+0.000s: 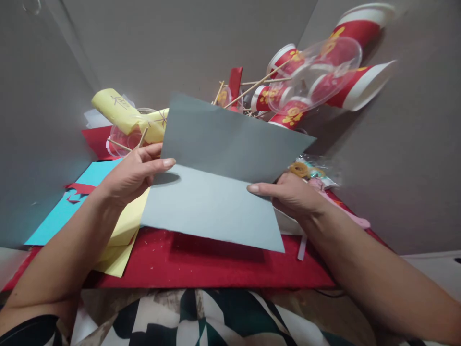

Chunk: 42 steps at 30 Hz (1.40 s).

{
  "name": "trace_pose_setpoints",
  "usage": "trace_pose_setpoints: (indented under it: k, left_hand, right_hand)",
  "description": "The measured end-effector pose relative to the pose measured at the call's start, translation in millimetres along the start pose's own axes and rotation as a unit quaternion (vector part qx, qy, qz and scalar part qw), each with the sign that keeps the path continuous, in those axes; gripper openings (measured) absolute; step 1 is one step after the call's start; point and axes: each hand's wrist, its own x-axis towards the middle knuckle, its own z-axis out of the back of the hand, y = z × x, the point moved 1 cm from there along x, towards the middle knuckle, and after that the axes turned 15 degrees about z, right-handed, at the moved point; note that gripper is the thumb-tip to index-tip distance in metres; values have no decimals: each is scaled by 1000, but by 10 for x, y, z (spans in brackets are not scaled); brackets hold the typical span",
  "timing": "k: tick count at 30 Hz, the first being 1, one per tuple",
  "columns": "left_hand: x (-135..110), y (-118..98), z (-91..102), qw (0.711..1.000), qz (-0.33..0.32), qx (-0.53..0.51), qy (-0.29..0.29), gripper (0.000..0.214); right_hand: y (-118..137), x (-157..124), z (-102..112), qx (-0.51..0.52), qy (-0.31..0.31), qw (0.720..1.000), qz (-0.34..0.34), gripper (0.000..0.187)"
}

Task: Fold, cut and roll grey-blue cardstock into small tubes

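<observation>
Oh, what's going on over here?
A person is holding a gray sheet, bent along a fold, above a red tabletop. The left hand grips one side and the right hand the other, thumbs near the fold. Blue paper and yellow paper lie to the left; red-and-white cups and thin sticks are behind.

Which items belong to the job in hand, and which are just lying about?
In hand:
- creased grey sheet, held by left hand and right hand

Probably just lying about:
- red-and-white cups
- wooden sticks
- blue sheet
- yellow sheets
</observation>
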Motion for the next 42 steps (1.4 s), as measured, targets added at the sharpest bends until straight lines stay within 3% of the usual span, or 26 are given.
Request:
trace_pose_setpoints:
  k: [2,4,9,13,19,24,31,34,39,42]
  left_hand:
    - [33,70,-40,1000,14,18,-8,38]
    - [70,137,-84,999,8,18,-33,39]
    - [134,217,-153,994,-64,-11,-84,36]
    - [105,185,-207,989,-104,-46,-99,28]
    - [36,113,-261,979,-109,-80,-150,24]
    - [20,87,-240,983,-121,-106,-89,18]
    - [143,140,-145,976,-120,-144,-110,19]
    - [178,137,-169,968,-153,-167,-110,16]
    - [136,111,-173,956,-152,-201,-151,21]
    - [137,125,-113,945,-159,-213,-189,14]
  right_hand:
    - [-42,17,-21,26,28,999,-26,38]
    - [-73,32,-35,35,14,999,-29,41]
    - [-29,29,-43,48,-59,995,63,58]
    - [65,-10,-31,46,-66,992,100,82]
    - [47,-4,14,39,-26,992,118,60]
    - [40,10,50,50,-33,996,71,66]
    - [38,31,69,102,-11,992,71,35]
    - [6,24,130,100,49,990,84,30]
    - [93,-16,194,-33,234,962,133,14]
    - [173,-34,169,-91,269,943,175,12]
